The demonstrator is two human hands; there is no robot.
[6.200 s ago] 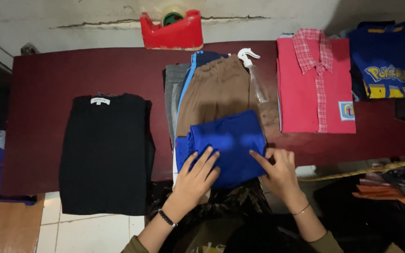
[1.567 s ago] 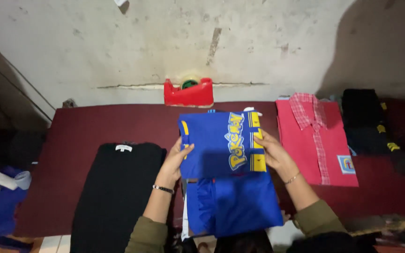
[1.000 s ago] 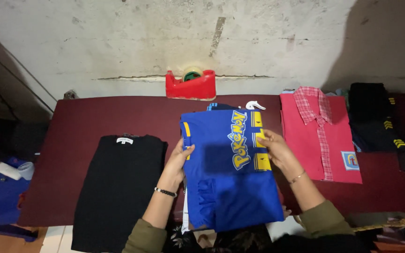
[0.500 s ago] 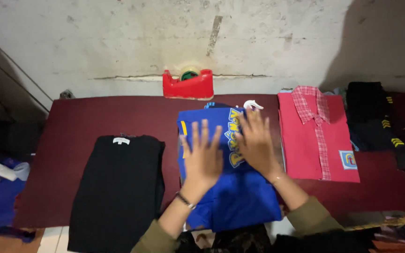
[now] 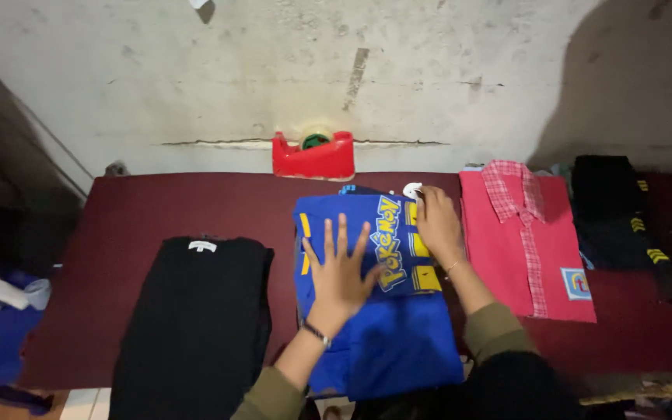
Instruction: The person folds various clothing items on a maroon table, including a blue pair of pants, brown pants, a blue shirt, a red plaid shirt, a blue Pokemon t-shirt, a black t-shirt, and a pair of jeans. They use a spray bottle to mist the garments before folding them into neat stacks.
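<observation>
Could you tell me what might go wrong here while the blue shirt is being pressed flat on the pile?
The blue shirt overhangs the table's near edge, so it might slide off. The right hand works beside a white hanger hook, which could snag.

We have one view only, head-worn, looking steeply down and forward over the table toward the wall. It sits close, the wearer's forearms entering from the bottom edge.

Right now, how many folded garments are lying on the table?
4: black top at left, blue shirt under both hands, red shirt, dark one far right. Others may hide beneath.
</observation>
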